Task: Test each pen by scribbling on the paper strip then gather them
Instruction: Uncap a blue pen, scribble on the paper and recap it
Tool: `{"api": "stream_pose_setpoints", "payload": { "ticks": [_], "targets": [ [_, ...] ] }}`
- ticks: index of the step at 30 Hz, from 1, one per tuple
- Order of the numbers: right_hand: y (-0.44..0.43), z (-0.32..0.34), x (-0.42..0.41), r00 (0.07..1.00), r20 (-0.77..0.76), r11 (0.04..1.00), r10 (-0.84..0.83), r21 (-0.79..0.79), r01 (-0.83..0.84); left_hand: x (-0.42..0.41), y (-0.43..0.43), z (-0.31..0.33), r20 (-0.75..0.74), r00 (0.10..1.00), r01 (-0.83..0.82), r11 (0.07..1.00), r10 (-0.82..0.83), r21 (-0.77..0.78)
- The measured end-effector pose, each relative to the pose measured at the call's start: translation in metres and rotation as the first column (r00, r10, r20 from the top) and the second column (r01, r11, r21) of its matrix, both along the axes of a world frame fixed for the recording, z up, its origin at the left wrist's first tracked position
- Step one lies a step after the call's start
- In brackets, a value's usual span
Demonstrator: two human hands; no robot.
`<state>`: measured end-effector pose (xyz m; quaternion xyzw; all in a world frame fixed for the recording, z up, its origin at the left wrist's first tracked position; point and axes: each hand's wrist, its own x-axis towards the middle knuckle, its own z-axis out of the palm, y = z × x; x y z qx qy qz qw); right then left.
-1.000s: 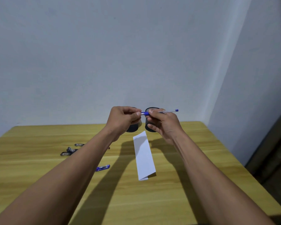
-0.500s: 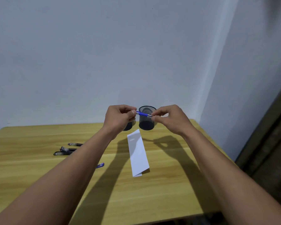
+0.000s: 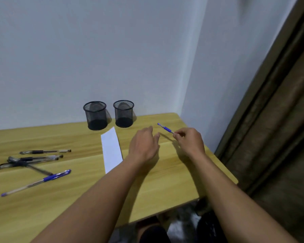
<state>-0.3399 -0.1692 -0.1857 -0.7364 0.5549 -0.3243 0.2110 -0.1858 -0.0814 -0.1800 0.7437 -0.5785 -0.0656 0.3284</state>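
Two mesh cups point(image 3: 95, 115) stand side by side at the back of the desk point(image 3: 165, 181), against the wall, the right one point(image 3: 123, 114) just apart from the left. Both look empty from our angle, though we cannot see their floors fully.

Our right hand point(image 3: 189, 142) pinches a blue pen point(image 3: 165, 128) between thumb and fingertips, holding it at one end; the rest of the pen points up and away to the left, above the desk's right rear corner. We cannot tell whether the cap is on.

Our left hand point(image 3: 144, 146) hovers open over the desk, fingers loosely spread and holding nothing, just left of the blue pen and near the right hand without touching it.

A white paper strip point(image 3: 111, 149) lies flat on the desk, running from near the cups toward us; its near end is hidden under our left forearm. We see no marks on the part that shows.

Five more pens lie on the left of the desk, well apart from the strip: one black pen point(image 3: 45, 151) alone at the back, three black pens point(image 3: 30, 161) in a crossed cluster in front of it, and a second blue pen point(image 3: 36, 182) nearest us, slanting, its tip touching or overlapping one of the cluster
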Motion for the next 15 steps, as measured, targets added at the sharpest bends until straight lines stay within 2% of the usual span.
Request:
{"api": "stream_pose_setpoints", "payload": {
  "ticks": [3,7,11,15],
  "targets": [
    [-0.004,-0.017,-0.01,0.989,-0.107,0.995,-0.098,-0.026,0.096,-0.01,-0.018,-0.029,0.2,0.979,0.008,0.989,-0.038,0.149],
    [-0.011,-0.034,-0.012,0.966,-0.202,0.986,-0.162,-0.067,0.152,-0.014,-0.037,-0.054,0.255,0.964,-0.023,0.932,-0.075,0.362],
    [-0.019,-0.046,-0.011,0.975,-0.172,0.988,-0.14,-0.096,0.125,-0.017,-0.042,-0.058,0.29,0.954,-0.058,0.907,-0.073,0.418],
    [-0.02,-0.051,-0.011,0.988,-0.133,0.996,-0.08,-0.058,0.073,-0.017,-0.042,-0.061,0.31,0.948,-0.069,0.897,-0.078,0.437]
  ]
}}
